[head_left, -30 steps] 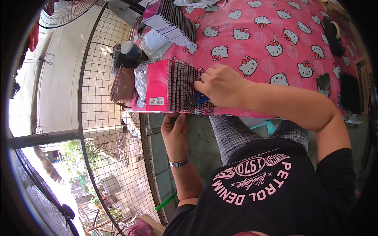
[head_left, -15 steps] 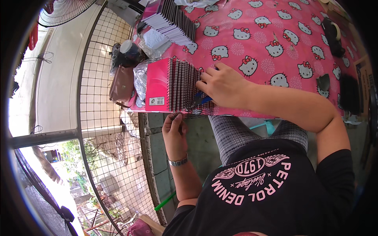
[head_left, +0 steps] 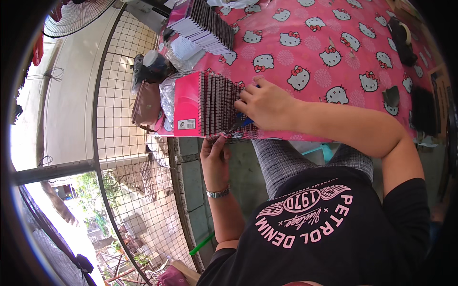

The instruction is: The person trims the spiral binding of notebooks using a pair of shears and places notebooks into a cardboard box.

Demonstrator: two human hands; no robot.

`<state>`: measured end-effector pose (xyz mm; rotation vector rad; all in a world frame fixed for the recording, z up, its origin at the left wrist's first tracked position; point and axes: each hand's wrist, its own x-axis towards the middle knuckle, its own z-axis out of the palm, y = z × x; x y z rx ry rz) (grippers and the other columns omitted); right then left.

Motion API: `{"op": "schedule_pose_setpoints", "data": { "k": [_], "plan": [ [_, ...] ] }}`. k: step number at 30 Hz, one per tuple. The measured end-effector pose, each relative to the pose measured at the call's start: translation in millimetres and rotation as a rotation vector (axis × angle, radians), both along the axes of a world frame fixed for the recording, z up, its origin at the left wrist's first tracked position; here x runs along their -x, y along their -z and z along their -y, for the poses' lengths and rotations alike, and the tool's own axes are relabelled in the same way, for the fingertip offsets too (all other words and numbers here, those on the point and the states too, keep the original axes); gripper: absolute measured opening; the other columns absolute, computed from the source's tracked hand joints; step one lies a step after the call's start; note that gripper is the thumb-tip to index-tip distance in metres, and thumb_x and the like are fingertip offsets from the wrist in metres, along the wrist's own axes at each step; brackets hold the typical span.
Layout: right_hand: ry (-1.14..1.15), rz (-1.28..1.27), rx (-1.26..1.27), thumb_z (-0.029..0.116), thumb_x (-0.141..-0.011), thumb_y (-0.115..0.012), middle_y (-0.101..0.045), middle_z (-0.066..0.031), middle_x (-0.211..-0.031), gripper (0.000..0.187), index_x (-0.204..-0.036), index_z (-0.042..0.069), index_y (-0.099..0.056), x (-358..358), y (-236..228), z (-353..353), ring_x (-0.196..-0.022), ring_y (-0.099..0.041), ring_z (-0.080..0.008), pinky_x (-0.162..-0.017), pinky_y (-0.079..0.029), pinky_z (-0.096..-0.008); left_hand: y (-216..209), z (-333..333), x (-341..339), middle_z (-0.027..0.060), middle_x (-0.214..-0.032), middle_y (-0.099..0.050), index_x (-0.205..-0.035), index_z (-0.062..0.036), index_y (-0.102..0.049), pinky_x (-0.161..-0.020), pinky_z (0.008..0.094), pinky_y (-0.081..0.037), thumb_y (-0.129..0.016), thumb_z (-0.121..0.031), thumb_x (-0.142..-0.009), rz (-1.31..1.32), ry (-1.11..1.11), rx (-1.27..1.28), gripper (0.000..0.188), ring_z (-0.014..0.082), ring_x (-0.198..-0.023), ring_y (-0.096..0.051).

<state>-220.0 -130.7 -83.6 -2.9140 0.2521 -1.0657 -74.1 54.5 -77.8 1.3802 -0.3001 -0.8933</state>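
A row of spiral-bound notebooks [head_left: 186, 102] with pink covers stands at the table's near edge, the dark wire bindings lined up side by side. My right hand [head_left: 263, 104] is at the row's right end, closed round blue-handled pliers [head_left: 244, 120]. The dark jaws of the pliers point left and down to the binding ends and are partly lost against them. Just below the table edge, my left hand [head_left: 215, 155] is closed, thumb and fingers pinched at the lower ends of the wire coils. Whatever lies between those fingertips is too small to make out.
Another notebook stack [head_left: 202, 28] stands farther back. Left of the row are a brown pouch [head_left: 147, 102], clear plastic wrap [head_left: 167, 97] and a dark jar with a pale lid [head_left: 150, 59]. A tape roll [head_left: 405, 35] lies far right on the pink patterned tablecloth [head_left: 312, 62].
My left hand has shifted slightly right, its thumb now up at the coil ends. The pliers have turned a little, with less of their blue handles showing. The view has shifted slightly.
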Motion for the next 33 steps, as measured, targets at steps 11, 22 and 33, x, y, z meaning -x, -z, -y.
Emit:
{"op": "schedule_pose_setpoints", "data": {
  "k": [11,22,33],
  "plan": [
    [-0.006,-0.091,-0.07,0.018,-0.082,-0.058,-0.065,-0.0073,-0.082,0.012,-0.088,0.008,-0.063,-1,10,-2,-0.082,-0.065,-0.0244,-0.076,-0.05,-0.0377,9,-4,-4,-0.0002,-0.074,-0.058,-0.096,-0.0057,-0.058,-0.05,0.0223,-0.036,-0.063,0.001,-0.09,0.003,-0.019,0.005,0.01,0.0078,-0.053,-0.046],
    [-0.007,-0.257,-0.167,0.017,-0.083,-0.057,-0.065,-0.0054,-0.085,0.012,-0.089,0.008,-0.062,1,9,-8,-0.086,-0.064,-0.0227,-0.078,-0.048,-0.0381,15,-4,-1,-0.0009,-0.074,-0.058,-0.098,-0.0057,-0.058,-0.05,0.021,-0.035,-0.066,0.002,-0.088,0.009,-0.031,-0.006,0.015,0.0065,-0.056,-0.047],
    [-0.023,-0.461,-0.277,0.017,-0.083,-0.058,-0.066,-0.005,-0.089,0.013,-0.091,0.008,-0.063,-2,10,-7,-0.09,-0.064,-0.0217,-0.079,-0.048,-0.0366,19,-1,3,0.0007,-0.081,-0.063,-0.097,-0.0067,-0.059,-0.05,0.0208,-0.04,-0.066,0.001,-0.089,0.052,-0.025,-0.062,0.013,0.0077,-0.057,-0.052]
  ]
}}
